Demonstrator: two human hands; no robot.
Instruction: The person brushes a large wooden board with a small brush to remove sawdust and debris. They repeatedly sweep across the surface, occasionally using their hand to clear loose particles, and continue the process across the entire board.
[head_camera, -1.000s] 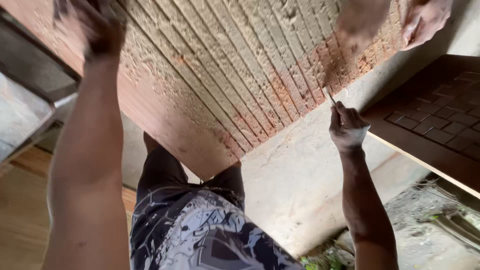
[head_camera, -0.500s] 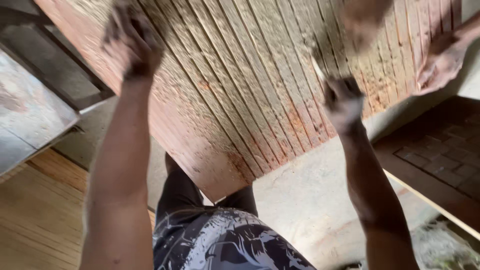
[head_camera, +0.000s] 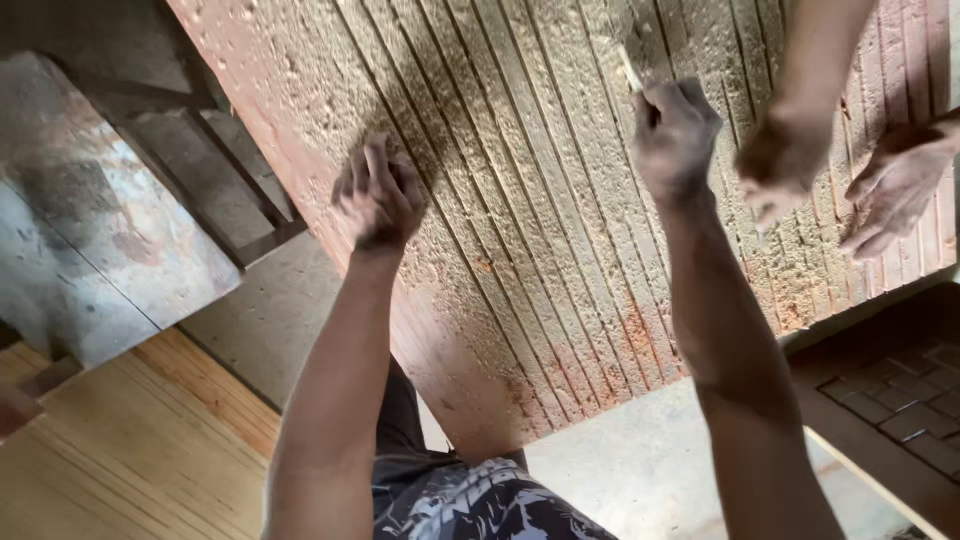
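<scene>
Your right hand (head_camera: 675, 125) is gripping a thin scraping tool (head_camera: 630, 70) with closed fingers, working the grooved wooden panel (head_camera: 520, 200). Your left hand (head_camera: 380, 195) is resting loosely curled and empty on it. Pale residue is covering most grooves; the lower reddish strips look cleaner.

A small pale scraping tool (head_camera: 630, 70) is gripped upright against a grooved, reddish wooden panel (head_camera: 520, 200) coated with gritty paste, laid slantwise.

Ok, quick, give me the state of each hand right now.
Left hand: holds nothing, fingers curled loosely, resting on the grooved panel.
Right hand: closed around a thin pale stick, its tip on the panel.
</scene>
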